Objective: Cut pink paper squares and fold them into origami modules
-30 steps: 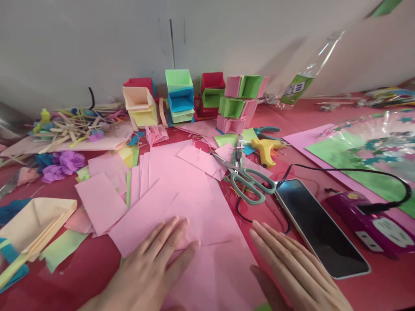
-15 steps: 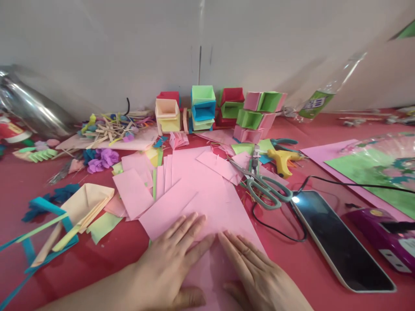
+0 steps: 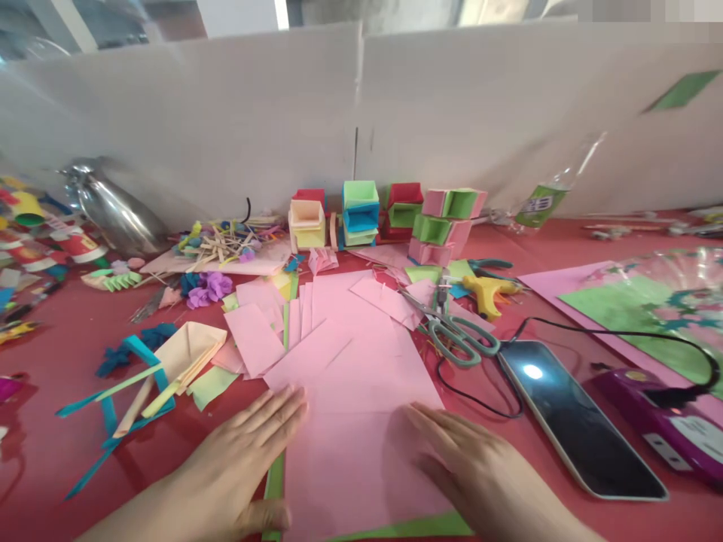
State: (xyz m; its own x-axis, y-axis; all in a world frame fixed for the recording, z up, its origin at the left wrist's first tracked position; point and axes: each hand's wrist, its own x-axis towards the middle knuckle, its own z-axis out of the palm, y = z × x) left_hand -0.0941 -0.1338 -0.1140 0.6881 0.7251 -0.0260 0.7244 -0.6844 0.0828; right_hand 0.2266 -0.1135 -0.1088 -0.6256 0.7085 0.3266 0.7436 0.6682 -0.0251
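A large pink sheet [image 3: 355, 452] lies flat in front of me, with green paper [image 3: 418, 525] showing under its near and left edges. My left hand [image 3: 242, 452] rests at the sheet's left edge, palm down, its fingers stretched out. On the right side of the sheet lies my right hand [image 3: 468, 459], its fingers extended and the thumb tucked low. Neither hand grasps anything. Smaller pink pieces [image 3: 254, 339] overlap beyond the sheet, and grey-handled scissors [image 3: 460, 339] rest at its upper right.
Stacked coloured paper boxes [image 3: 360, 214] stand at the back near a white partition [image 3: 226, 120]. To the right are a phone [image 3: 587, 421], a purple power strip [image 3: 660, 414], a cable and a yellow glue gun [image 3: 489, 293]. A peach paper box [image 3: 189, 354] is left.
My hands have moved apart, the left outward to the sheet's left edge and the right slightly outward. The view has tilted up, showing more above the partition.
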